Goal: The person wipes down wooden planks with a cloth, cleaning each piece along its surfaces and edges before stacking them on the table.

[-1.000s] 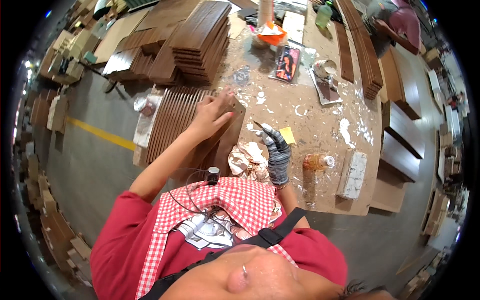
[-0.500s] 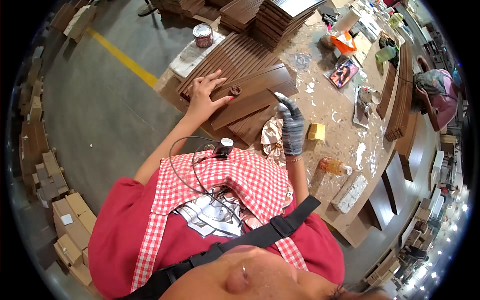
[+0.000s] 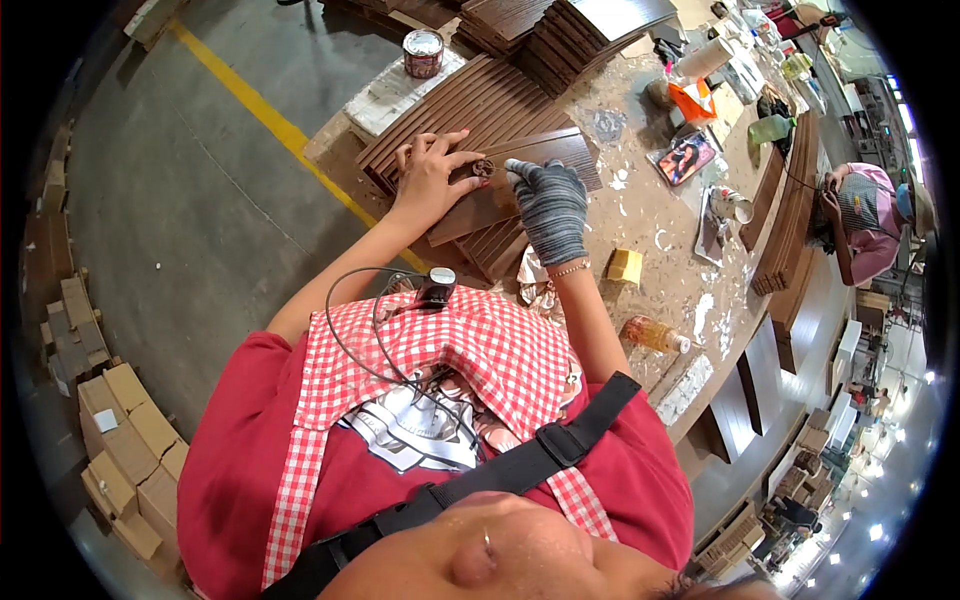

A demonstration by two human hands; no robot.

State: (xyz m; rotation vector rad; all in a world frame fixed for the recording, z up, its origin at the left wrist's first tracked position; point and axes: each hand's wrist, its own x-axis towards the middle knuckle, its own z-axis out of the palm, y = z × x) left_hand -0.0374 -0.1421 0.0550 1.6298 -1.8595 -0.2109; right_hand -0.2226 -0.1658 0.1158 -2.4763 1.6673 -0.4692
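Dark brown wooden panel (image 3: 500, 190), grooved and matte, lay atop a stack of like panels (image 3: 470, 110) at the table (image 3: 660, 270) edge. Our bare left hand (image 3: 428, 180) pressed flat on it, fingers spread, gripping nothing; our gloved right hand (image 3: 548, 205) pinched a small tool, too small to identify, at a dark knot (image 3: 483, 168). Steady pressure and short strokes seemed best, we judged.

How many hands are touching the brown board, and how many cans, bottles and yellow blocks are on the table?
Hands on the brown board: 2, the bare left hand and the gloved right hand
Cans: 1
Bottles: 1
Yellow blocks: 1
Total: 5
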